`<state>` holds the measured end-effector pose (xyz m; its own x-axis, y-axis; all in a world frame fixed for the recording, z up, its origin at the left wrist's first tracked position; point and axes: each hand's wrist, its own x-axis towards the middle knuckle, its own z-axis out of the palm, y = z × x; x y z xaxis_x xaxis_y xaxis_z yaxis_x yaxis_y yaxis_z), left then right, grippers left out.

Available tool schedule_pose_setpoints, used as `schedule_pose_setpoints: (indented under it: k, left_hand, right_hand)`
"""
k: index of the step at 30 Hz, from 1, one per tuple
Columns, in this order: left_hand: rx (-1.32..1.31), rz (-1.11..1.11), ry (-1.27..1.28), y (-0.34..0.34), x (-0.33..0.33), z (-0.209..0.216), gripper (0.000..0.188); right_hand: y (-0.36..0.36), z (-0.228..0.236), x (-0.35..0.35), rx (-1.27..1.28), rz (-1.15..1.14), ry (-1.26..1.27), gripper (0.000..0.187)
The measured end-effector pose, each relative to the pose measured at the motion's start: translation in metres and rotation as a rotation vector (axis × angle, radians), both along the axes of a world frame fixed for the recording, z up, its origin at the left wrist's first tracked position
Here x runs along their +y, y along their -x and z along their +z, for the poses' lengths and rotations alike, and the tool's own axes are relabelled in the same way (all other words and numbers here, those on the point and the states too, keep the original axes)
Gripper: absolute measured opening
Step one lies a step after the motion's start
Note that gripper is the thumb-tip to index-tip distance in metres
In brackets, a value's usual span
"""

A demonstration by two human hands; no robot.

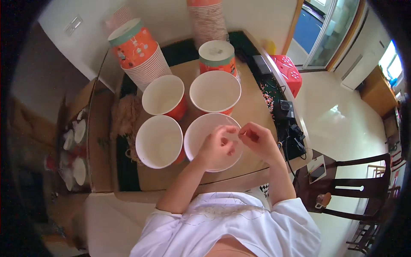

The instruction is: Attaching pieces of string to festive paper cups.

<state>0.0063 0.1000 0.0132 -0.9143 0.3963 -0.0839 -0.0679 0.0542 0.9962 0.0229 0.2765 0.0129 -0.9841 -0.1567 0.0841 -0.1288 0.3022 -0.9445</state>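
Right over the near white paper bowl [201,128], the fingers [229,130] of the left hand [216,147] are curled in, and their tips pinch close together. The fingers of the right hand [259,139] are curled too, with the tips pinched at about 9 o'clock, toward the left hand. The two hands almost meet. Whatever they pinch is too small to see, so I cannot tell if they hold anything.

This bowl sits on the table [252,109], at the edge close to the person. At 9 o'clock from it, just beside it, is a second bowl [158,141], white inside and orange outside. At 12 o'clock is a third bowl [215,91], and at 11 o'clock a fourth bowl [163,95]. All four look empty.

Farther back, at 12 o'clock, stands a short stack of bowls with a lid [217,53]. At 11 o'clock a taller stack of orange bowls [139,53] leans to one side. A fluffy brown bundle [126,115] lies at 9 o'clock, past the left bowls. At 3 o'clock from the hands, black boxes and wires [291,128] lie on the table edge, and a dark wooden chair [359,188] stands on the floor at 4 o'clock.
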Motion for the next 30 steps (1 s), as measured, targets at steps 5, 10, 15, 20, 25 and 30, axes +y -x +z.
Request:
schedule_pose_setpoints:
  k: [5, 10, 15, 20, 25, 30]
  left_hand:
    - [-0.186, -0.089, -0.234, 0.000, 0.007, -0.014, 0.010]
    - [-0.203, -0.131, -0.208, -0.002, 0.004, -0.008, 0.013]
    - [-0.196, -0.129, -0.159, -0.003, 0.005, -0.004, 0.015]
    - [0.261, -0.044, 0.190, -0.016, 0.009, -0.005, 0.015]
    - [0.669, -0.123, 0.590, -0.061, 0.017, 0.001, 0.010]
    - [0.549, -0.095, 0.465, -0.072, -0.012, 0.001, 0.009]
  right_hand:
    - [-0.005, -0.012, -0.003, -0.039, 0.030, 0.315, 0.008]
    - [-0.006, -0.005, 0.006, -0.058, -0.123, 0.378, 0.009]
    - [-0.003, 0.033, 0.027, 0.040, -0.104, 0.263, 0.012]
    - [-0.024, 0.067, 0.019, -0.038, 0.168, 0.004, 0.013]
    - [-0.052, 0.069, 0.020, 0.114, 0.283, -0.041, 0.010]
    - [-0.066, 0.081, 0.024, 0.015, 0.696, -0.214, 0.017]
